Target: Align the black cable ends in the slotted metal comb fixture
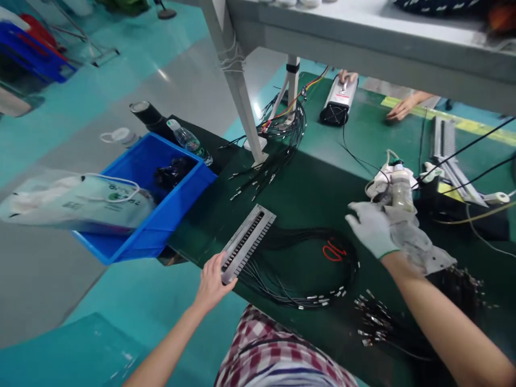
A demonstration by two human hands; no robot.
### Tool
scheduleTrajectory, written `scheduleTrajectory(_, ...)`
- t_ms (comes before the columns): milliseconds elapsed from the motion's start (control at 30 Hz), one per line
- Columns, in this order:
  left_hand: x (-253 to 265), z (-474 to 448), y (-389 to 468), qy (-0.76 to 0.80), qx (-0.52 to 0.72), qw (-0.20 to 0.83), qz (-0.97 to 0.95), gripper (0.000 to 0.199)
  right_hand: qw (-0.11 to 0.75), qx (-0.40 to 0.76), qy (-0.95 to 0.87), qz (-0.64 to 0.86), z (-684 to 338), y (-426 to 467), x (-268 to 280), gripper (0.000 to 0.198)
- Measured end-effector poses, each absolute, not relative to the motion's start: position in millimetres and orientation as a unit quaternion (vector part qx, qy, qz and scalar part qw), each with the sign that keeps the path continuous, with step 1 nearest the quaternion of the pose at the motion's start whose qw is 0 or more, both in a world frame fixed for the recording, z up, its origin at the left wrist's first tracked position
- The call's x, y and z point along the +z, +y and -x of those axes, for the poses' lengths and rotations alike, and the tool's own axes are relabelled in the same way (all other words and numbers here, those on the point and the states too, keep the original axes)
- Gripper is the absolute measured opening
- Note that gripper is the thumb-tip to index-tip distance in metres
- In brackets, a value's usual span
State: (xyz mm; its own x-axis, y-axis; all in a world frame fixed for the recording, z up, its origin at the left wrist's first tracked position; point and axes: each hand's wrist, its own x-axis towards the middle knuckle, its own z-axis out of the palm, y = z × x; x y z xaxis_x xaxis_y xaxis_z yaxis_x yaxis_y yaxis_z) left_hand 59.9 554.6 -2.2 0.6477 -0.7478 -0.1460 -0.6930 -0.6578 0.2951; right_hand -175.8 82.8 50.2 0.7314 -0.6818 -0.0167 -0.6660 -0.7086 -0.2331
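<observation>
My bare left hand (212,282) is closed around the near end of a grey slotted metal fixture (256,236), which lies at a slant by the table's edge. Black cables (278,293) run out from the fixture's side and curve round to the right, with silvery tips at their ends. A red loop (334,250) lies on that bundle. In a white glove, my right hand (371,228) is above the table with its fingers apart and nothing in them. Beside it are a clear bottle (402,191) and a crumpled grey cloth or bag (419,247).
A blue bin (161,217) with a white bag (80,201) is at the left, near a plastic bottle (189,141). A shelf post (242,97) rises from the table. Across it, another person's hands (403,107) are near a silver device (341,99). More cables (377,317) lie right.
</observation>
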Motion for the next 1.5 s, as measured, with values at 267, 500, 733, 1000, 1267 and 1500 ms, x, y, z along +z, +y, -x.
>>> scheduleTrajectory(267, -2, -67, 552, -0.422, -0.110, 0.085, -0.896, 0.078, 0.145, 0.104, 0.379, 0.908, 225, 209, 20, 0.031)
scheduleTrajectory(500, -6, -65, 555, -0.420, -0.097, 0.073, -0.899, 0.073, 0.227, 0.133, 0.316, 0.912, 164, 249, 26, 0.031)
scheduleTrajectory(733, -13, -66, 559, -0.421, -0.109, 0.077, -0.897, 0.071, 0.225, 0.039, 0.427, 0.875, 87, 153, 27, 0.035)
scheduleTrajectory(1000, -22, -66, 566, -0.427, -0.089, 0.067, -0.898, 0.068, 0.159, -0.013, 0.527, 0.835, 30, -21, 2, 0.039)
scheduleTrajectory(1267, -28, -68, 572, -0.421, -0.095, 0.038, -0.901, 0.068, 0.087, -0.073, 0.590, 0.799, 120, -10, -10, 0.047)
scheduleTrajectory(1500, -43, -85, 585, -0.454, -0.080, 0.038, -0.887, 0.072, 0.103, -0.054, 0.635, 0.763, 138, 43, -31, 0.053)
